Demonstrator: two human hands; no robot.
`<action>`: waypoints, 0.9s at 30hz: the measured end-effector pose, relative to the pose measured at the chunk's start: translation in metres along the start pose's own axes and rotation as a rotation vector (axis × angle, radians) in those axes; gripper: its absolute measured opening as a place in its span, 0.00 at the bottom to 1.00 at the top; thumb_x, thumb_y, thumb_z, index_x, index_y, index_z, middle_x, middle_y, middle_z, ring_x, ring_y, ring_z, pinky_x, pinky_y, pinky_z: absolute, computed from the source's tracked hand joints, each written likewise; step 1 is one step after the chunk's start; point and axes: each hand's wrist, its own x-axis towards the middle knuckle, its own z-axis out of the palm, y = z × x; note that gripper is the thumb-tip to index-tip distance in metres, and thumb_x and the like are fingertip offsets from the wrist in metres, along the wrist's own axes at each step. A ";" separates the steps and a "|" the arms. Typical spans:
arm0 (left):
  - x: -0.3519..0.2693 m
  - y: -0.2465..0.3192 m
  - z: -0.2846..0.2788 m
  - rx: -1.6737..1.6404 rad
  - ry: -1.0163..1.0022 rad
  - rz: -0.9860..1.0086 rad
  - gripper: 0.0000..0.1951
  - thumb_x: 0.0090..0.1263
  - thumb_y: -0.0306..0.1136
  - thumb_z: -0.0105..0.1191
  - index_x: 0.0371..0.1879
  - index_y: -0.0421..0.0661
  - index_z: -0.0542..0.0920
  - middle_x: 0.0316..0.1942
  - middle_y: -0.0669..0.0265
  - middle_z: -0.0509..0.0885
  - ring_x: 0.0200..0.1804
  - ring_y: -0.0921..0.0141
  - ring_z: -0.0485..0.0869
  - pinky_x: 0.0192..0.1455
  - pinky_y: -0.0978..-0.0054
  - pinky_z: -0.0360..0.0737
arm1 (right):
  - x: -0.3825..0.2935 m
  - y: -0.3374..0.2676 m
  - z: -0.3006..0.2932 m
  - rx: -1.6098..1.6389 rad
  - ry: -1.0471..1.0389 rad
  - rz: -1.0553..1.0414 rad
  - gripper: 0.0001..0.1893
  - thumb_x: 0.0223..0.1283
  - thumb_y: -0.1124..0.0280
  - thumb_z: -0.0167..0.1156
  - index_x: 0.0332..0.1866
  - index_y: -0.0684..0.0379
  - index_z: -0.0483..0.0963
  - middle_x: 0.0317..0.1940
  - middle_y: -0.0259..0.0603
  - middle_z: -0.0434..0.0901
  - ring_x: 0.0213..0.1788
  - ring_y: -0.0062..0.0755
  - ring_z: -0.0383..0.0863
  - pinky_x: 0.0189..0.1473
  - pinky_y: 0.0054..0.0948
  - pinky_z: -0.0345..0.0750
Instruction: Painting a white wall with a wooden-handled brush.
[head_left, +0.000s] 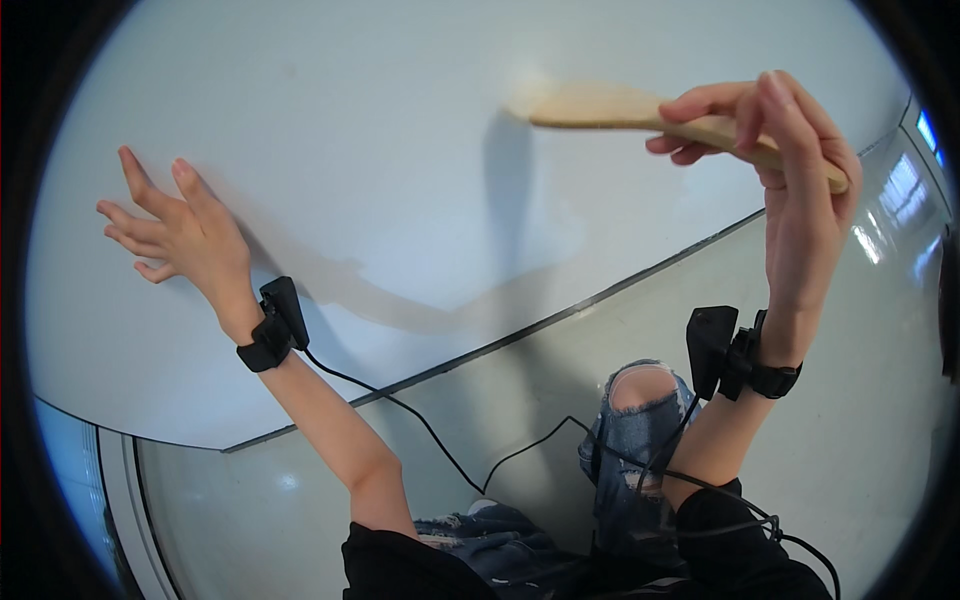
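Observation:
My right hand (787, 150) grips the handle of a light wooden brush (600, 107) at the upper right. The brush's broad end points left and its tip is blurred, so whether it touches the white panel (390, 150) behind it I cannot tell. At the left, my left hand (195, 232) has its fingers spread over or against the white panel and holds nothing. Each wrist wears a black strap with a black device, the left one (281, 322) and the right one (724, 352), both joined to a thin black cable.
A dark edge strip (525, 330) runs diagonally below the panel, beside a glossy pale floor (847, 420). Black cable (450, 450) hangs across between my arms. My knee in torn jeans (637, 420) is at the lower middle. A pale frame (124, 495) stands lower left.

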 end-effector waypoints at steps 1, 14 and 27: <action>0.000 0.000 0.000 -0.007 0.004 0.003 0.29 0.78 0.59 0.36 0.77 0.71 0.55 0.79 0.48 0.37 0.79 0.48 0.32 0.69 0.30 0.32 | 0.000 -0.002 -0.001 -0.031 0.018 -0.067 0.18 0.75 0.66 0.43 0.25 0.60 0.66 0.35 0.55 0.86 0.33 0.44 0.88 0.41 0.36 0.84; 0.000 -0.002 0.000 0.002 0.005 0.011 0.30 0.78 0.60 0.34 0.77 0.72 0.53 0.79 0.46 0.38 0.79 0.47 0.33 0.68 0.30 0.33 | 0.005 0.005 -0.003 -0.062 -0.005 -0.224 0.18 0.76 0.67 0.38 0.27 0.60 0.65 0.43 0.62 0.84 0.38 0.52 0.89 0.50 0.43 0.85; 0.001 -0.002 -0.001 -0.032 0.008 0.017 0.31 0.77 0.64 0.32 0.77 0.71 0.54 0.78 0.42 0.37 0.79 0.43 0.31 0.67 0.28 0.32 | 0.003 0.003 0.004 -0.113 -0.054 -0.178 0.18 0.76 0.67 0.39 0.27 0.60 0.66 0.40 0.58 0.85 0.36 0.49 0.89 0.46 0.38 0.86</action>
